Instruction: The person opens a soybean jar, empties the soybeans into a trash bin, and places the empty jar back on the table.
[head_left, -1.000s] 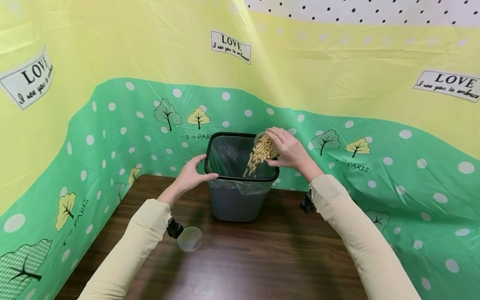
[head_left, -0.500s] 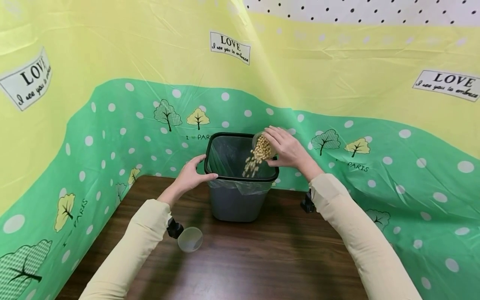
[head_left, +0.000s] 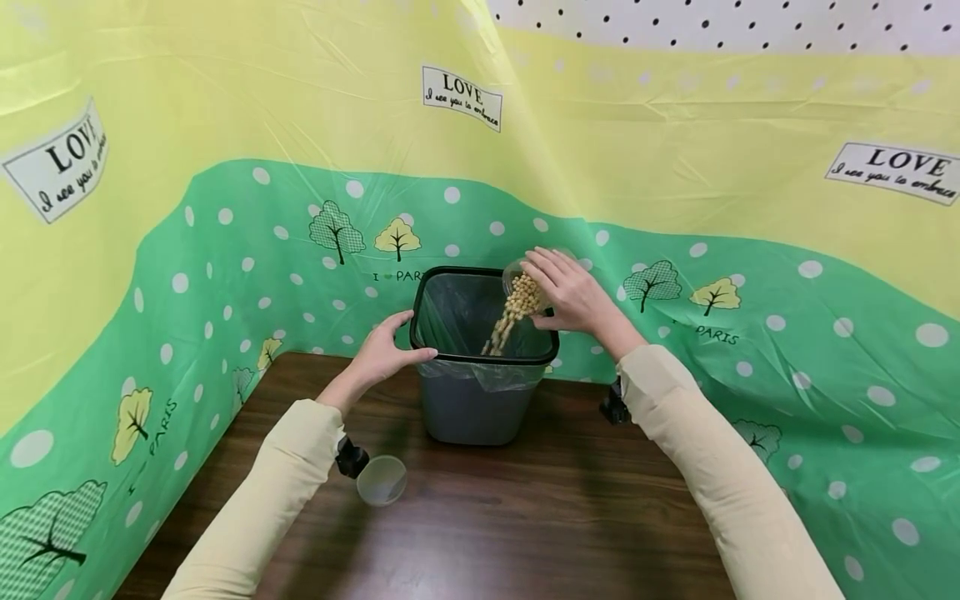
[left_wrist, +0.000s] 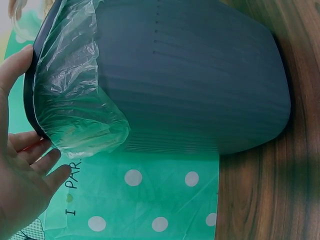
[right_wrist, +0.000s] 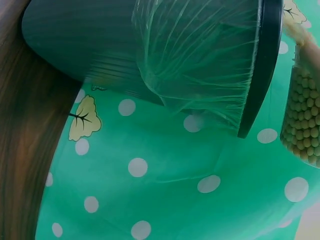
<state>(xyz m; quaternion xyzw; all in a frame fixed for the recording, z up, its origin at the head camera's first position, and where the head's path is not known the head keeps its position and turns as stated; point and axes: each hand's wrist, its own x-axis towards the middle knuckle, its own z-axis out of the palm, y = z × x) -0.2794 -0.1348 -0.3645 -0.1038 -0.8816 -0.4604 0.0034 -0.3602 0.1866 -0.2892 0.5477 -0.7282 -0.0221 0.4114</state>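
Note:
My right hand [head_left: 566, 292] holds a clear plastic tub [head_left: 512, 273] tipped over the right part of a grey trash can [head_left: 476, 408]. Soybeans [head_left: 523, 293] pour from its mouth in a stream down into the can; many remain packed inside the tub, as the right wrist view shows. The can has a black rim [head_left: 487, 359] and a clear plastic liner [left_wrist: 75, 115] folded over its edge. At the left front corner, my left hand [head_left: 378, 354] holds the rim, thumb on the front side and fingertips at the left side. The can stands upright.
A clear round plastic lid or shallow dish [head_left: 382, 481] lies on the dark wooden table [head_left: 480, 517], near the left wrist camera. Behind the can hangs a green and yellow printed curtain [head_left: 465, 217], which also runs along both sides.
My right hand has shifted slightly left and up, tipping the tub further. Soybeans keep falling, and fewer show at its mouth. The left hand and the can stay put.

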